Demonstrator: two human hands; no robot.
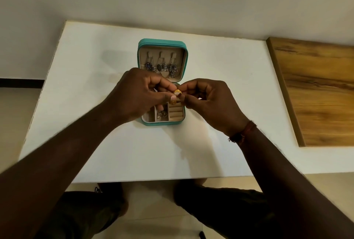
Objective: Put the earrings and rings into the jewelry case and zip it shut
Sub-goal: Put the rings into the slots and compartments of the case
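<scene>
Pinching one gold ring [177, 91] with left hand [138, 95] and right hand [208, 101], fingers curled.
Held over one open case [162, 40]; second ring [173, 102] seated just below; three hanging earring sets [161, 65] beyond, all on the tabletop [95, 104].

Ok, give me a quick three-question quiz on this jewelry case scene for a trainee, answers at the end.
1. True or false: the jewelry case lies zipped shut on the table.
2. Where is the gold ring? A) pinched between the left hand and the right hand, above the case B) lying on the table C) hooked beside the earrings
3. Fill in: the earrings hang inside the case's ____.
Key: 1 false, the case lies open. 2 A. 3 lid.
</scene>
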